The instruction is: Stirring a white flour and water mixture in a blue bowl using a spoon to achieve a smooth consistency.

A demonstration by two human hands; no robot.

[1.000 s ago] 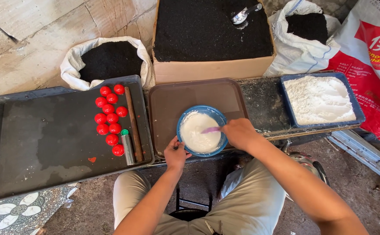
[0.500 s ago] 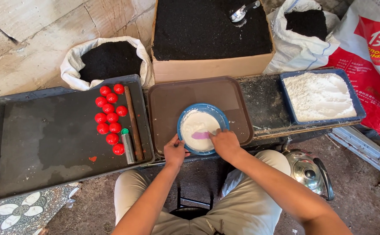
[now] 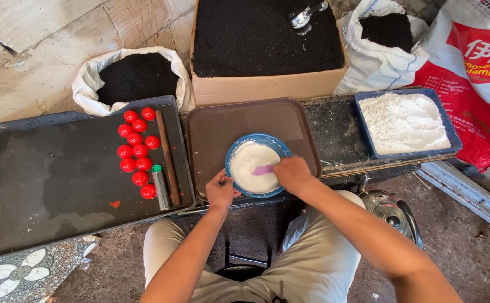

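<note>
The round blue bowl of white paste (image 3: 254,166) sits on the flat brown plastic tray (image 3: 239,123), right in front of the person. The left hand (image 3: 221,191) holds the bowl's rim at 8 o'clock, fingers curled on the edge. The right hand (image 3: 292,173) is at 3 o'clock, fingers pinched on a small pink stick (image 3: 263,169) in the paste. Shiny red balls (image 3: 136,150) lie on the big black tray (image 3: 48,185) at 9 o'clock. A blue tray of white powder (image 3: 405,122) sits at 2 o'clock.
</note>
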